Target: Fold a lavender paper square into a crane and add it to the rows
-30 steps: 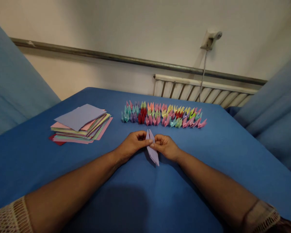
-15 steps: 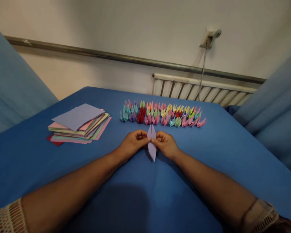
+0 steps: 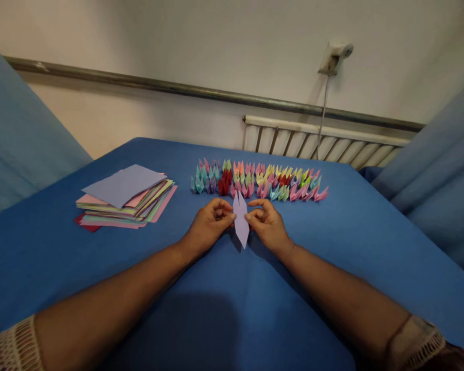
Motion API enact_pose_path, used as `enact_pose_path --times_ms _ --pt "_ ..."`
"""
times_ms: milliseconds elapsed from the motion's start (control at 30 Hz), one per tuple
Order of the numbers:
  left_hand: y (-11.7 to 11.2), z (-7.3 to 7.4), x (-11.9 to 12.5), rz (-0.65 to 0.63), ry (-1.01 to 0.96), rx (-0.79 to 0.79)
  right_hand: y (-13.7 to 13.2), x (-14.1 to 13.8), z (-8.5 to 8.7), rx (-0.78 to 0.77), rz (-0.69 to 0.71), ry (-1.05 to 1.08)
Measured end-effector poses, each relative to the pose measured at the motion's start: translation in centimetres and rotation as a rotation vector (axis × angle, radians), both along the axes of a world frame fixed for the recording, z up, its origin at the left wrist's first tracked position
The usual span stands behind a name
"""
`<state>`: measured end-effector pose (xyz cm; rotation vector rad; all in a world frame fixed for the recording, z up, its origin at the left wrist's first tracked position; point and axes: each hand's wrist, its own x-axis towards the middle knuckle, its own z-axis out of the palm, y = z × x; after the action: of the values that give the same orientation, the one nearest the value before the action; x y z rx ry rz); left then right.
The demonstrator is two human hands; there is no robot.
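A light purple folded origami paper (image 3: 241,222), long and diamond-shaped with a slit at its far tip, is held up between my two hands over the blue table. My left hand (image 3: 209,222) pinches its left edge between thumb and fingers. On the opposite edge, my right hand (image 3: 268,225) grips it near the middle, its index finger raised off the paper. Just beyond stand rows of small folded paper cranes (image 3: 247,189) in pink, red, yellow, green and blue.
To the left lies a stack of coloured paper sheets (image 3: 126,185), a purple one on top. The blue table cover (image 3: 170,319) spreads beneath everything. Behind are a radiator (image 3: 294,136), a metal rail (image 3: 178,88) and a wall socket with a cable (image 3: 332,59). Blue curtains (image 3: 15,129) hang at both sides.
The folded paper has moved slightly away from me. My thumbs have drawn apart from its middle to its edges, and my right index finger has lifted.
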<state>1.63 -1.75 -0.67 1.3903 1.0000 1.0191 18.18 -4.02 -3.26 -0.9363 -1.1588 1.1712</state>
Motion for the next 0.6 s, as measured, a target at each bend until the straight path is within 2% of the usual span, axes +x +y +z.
enact_pose_path --times_ms 100,167,333,600 --pt "0.01 0.14 -0.19 -0.011 0.097 0.13 -0.28 0.1 0.06 0.052 0.019 -0.058" --pt "0.05 0.25 -0.34 -0.046 0.141 0.153 -0.33 0.13 -0.02 0.067 0.027 -0.081" --pt "0.34 0.01 -0.63 -0.083 0.143 0.136 -0.07 0.27 -0.14 0.055 -0.021 -0.118" --pt "0.49 0.01 -0.58 -0.113 0.12 0.088 0.3 0.45 -0.28 0.002 0.036 -0.008"
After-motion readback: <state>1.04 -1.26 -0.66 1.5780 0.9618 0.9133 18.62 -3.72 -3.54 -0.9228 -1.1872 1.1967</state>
